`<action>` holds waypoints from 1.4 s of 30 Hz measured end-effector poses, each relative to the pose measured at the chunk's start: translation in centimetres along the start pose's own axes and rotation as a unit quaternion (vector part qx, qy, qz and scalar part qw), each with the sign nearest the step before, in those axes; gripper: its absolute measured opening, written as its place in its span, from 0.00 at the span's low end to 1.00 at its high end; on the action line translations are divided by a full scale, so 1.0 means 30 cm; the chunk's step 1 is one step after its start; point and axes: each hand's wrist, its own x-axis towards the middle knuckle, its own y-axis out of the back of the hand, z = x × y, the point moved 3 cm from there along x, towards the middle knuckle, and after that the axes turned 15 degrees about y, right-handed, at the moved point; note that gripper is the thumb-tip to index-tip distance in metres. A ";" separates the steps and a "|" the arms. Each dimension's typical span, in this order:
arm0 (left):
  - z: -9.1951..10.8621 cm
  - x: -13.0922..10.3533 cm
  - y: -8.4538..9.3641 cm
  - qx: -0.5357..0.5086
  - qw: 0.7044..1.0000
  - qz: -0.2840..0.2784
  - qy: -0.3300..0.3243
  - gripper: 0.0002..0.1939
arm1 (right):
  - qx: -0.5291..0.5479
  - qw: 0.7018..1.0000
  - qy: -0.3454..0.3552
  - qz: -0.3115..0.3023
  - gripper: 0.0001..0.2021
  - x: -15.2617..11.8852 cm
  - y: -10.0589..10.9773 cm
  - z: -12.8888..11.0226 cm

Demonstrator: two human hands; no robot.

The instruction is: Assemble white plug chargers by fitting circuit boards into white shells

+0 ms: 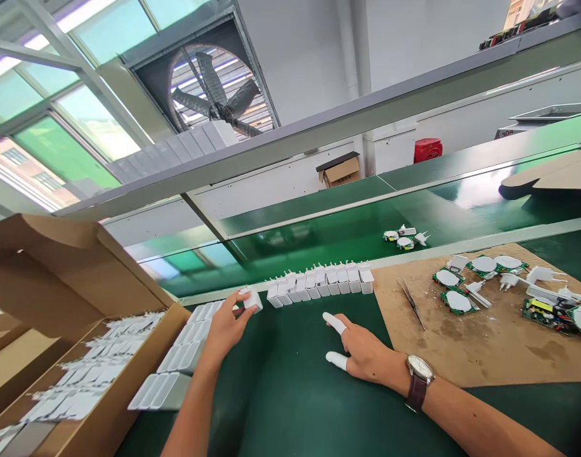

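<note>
- We had one white casing [252,301] pinched between the thumb and fingers of our left hand [226,327], lifted just beside the near end of the upright row [319,285].
- Our right hand [366,352] held nothing; its covered thumb and index finger were spread apart over the green surface [290,387].
- We judged this a single-piece handling step; shifting the casing called for a light grip and clearance from its neighbours.
- The row's casings stood side by side, with small prongs showing at their tops.
- To our left, the open cardboard box [124,393] held packed rows of white parts [91,374].
- Between box and left arm lay open white shells [164,390], apparently hollow.
- To our right, the brown sheet [490,355] bore tweezers [411,304] and circuit boards [456,301] topped with white discs.
</note>
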 end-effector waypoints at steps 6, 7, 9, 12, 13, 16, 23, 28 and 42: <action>-0.056 0.102 -0.093 -0.001 0.999 -0.032 -0.003 0.21 | -0.037 0.999 0.026 0.001 0.39 -0.001 0.000 -0.002; -0.058 0.108 -0.112 -0.003 0.999 -0.033 -0.007 0.20 | -0.039 0.999 0.028 0.003 0.39 -0.002 -0.002 0.001; -0.059 0.116 -0.143 -0.001 0.999 -0.032 -0.015 0.17 | -0.042 0.998 0.039 0.012 0.38 -0.005 -0.007 0.007; -0.061 0.120 -0.154 0.022 0.999 -0.010 -0.028 0.18 | -0.043 0.996 0.065 0.035 0.37 -0.013 -0.015 0.016; -0.062 0.118 -0.144 0.034 0.999 0.008 -0.031 0.21 | -0.042 0.996 0.072 0.042 0.37 -0.016 -0.018 0.019; -0.073 0.104 -0.081 0.080 0.991 0.104 -0.028 0.23 | -0.039 0.994 0.085 0.057 0.35 -0.021 -0.026 0.029; -0.119 0.061 0.047 0.137 0.957 0.253 0.021 0.08 | -0.033 0.999 0.039 0.006 0.35 -0.009 -0.013 0.021; 0.016 -0.015 0.030 0.068 0.933 0.326 -0.139 0.11 | -0.029 0.999 0.013 -0.003 0.35 0.005 0.005 0.004; 0.126 -0.269 -0.282 0.077 0.924 -0.106 -0.358 0.18 | -0.202 0.944 -0.114 0.234 0.22 0.030 0.471 0.172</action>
